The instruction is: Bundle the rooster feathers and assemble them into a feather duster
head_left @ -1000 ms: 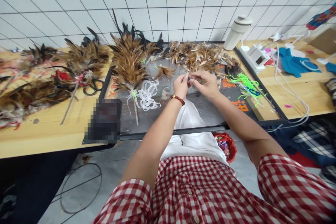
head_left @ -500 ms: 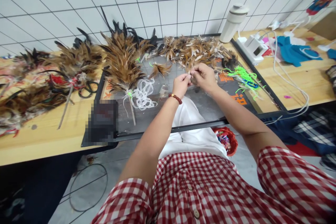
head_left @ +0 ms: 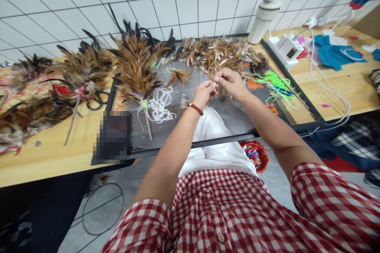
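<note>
Lies as a loose heap of brown, tan and whitish feathers [head_left: 204, 53], tangled at all angles across the far part of the dark panel [head_left: 160, 135]. Shows below the right hand [head_left: 230, 83] as a brownish tuft [head_left: 227, 97], mostly hidden, too blurred to tell whether held.

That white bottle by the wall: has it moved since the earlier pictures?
No. The white bottle stands at the same spot beside the power strip; the camera's view shifted, carrying both together.

There are two hands [head_left: 204, 93] [head_left: 232, 85], one bracelet [head_left: 196, 108], one bottle [head_left: 261, 23], one ribbon tangle [head_left: 160, 106], one power strip [head_left: 276, 52] and one basket [head_left: 264, 155].
</note>
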Action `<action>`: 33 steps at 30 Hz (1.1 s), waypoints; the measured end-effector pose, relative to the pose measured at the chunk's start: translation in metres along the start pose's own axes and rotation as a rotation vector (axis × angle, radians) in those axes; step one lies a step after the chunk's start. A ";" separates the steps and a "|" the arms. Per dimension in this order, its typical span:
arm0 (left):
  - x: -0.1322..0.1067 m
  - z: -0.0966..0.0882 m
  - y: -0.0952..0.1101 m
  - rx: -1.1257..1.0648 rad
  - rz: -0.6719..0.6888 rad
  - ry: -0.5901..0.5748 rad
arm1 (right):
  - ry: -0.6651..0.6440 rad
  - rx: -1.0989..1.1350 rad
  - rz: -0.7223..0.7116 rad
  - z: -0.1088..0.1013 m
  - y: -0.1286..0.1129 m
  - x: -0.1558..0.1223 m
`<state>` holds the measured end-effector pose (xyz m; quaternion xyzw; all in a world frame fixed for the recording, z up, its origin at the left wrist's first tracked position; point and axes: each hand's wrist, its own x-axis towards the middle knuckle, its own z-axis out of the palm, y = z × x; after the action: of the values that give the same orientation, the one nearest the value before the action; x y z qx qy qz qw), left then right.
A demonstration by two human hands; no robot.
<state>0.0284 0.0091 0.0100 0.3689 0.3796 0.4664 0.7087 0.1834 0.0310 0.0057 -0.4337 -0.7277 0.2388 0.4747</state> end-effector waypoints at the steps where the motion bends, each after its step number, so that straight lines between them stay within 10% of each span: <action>1: 0.000 -0.001 0.002 -0.012 0.026 0.043 | 0.033 -0.065 -0.002 -0.003 0.000 0.001; 4: 0.004 -0.006 0.008 -0.107 0.102 0.224 | 0.076 -0.330 0.087 -0.011 0.001 0.001; 10: 0.013 -0.017 0.014 -0.197 0.155 0.452 | -0.232 -0.673 0.202 0.001 -0.009 -0.009; 20: 0.008 -0.007 0.005 -0.176 0.061 0.317 | 0.114 -0.210 0.035 0.014 -0.003 -0.007; 33: 0.010 -0.006 -0.002 -0.240 0.027 0.235 | -0.022 -0.260 0.002 0.011 -0.008 -0.008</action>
<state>0.0263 0.0188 0.0038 0.2296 0.3964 0.5577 0.6922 0.1711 0.0206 0.0033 -0.4896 -0.7573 0.1474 0.4063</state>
